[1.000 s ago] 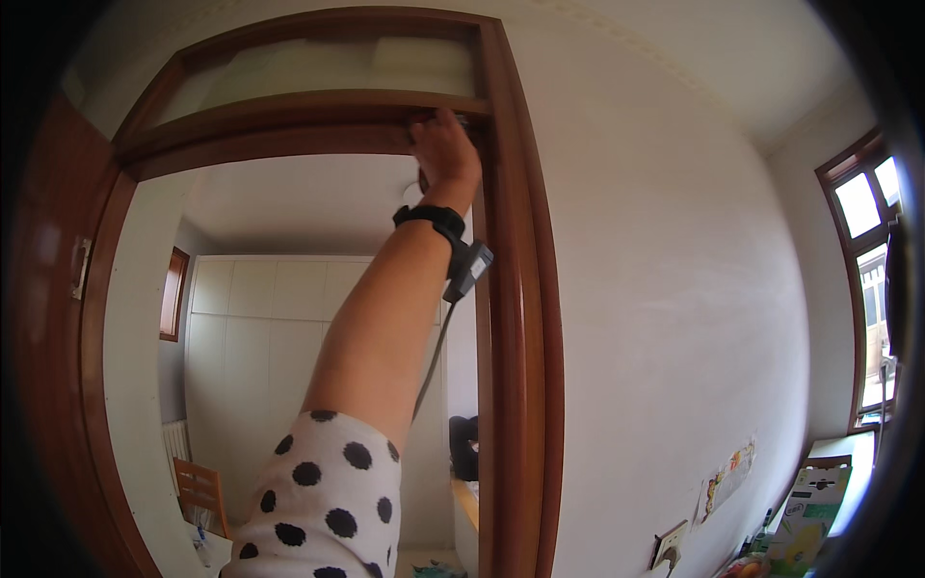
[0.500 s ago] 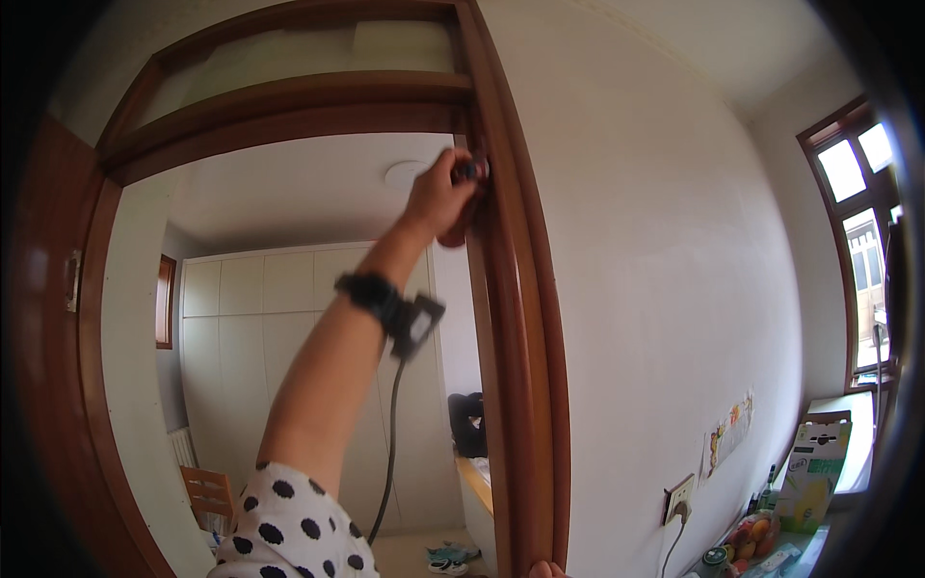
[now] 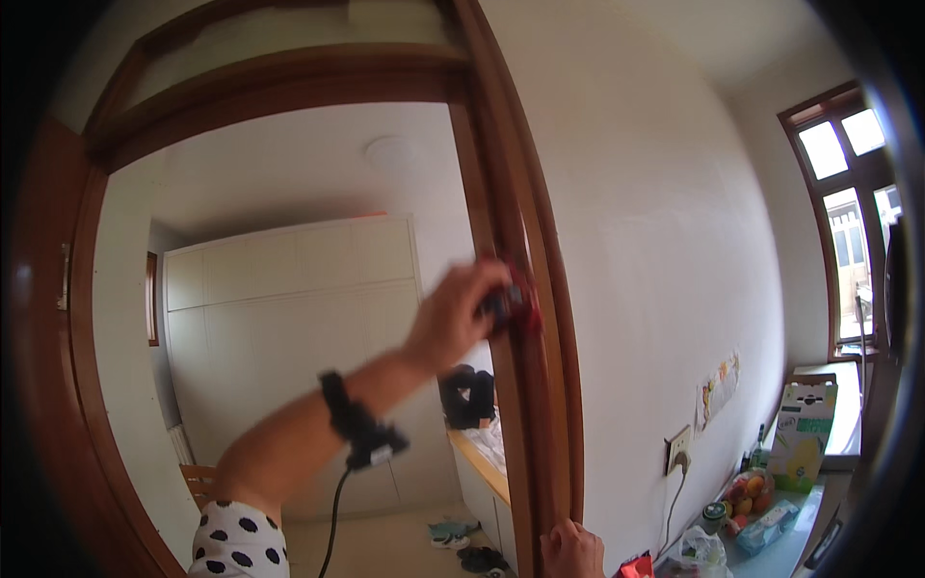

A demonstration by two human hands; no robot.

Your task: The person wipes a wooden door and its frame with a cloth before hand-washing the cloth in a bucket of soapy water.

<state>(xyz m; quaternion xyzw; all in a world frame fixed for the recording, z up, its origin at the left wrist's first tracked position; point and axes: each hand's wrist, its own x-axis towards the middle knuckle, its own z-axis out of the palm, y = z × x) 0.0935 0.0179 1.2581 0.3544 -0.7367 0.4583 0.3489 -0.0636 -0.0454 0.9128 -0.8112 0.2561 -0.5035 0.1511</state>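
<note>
My left hand is closed round a small dark-and-red object, smeared by motion so that its kind does not show. It presses this against the right post of the brown wooden door frame, about halfway up. Lower down, at the bottom of the picture, my right hand rests with curled fingers against the same post. A black strap with a small device and a cable sits on my left wrist, below a polka-dot sleeve.
Through the doorway stand a white wardrobe and shoes on the floor. Right of the post, a wall socket holds a plug with a cord. A counter there bears bagged fruit and a green-and-white carton.
My left hand has slid down the post with the dark-and-red object. More of my right hand shows at the lower edge. The view has shifted slightly.
</note>
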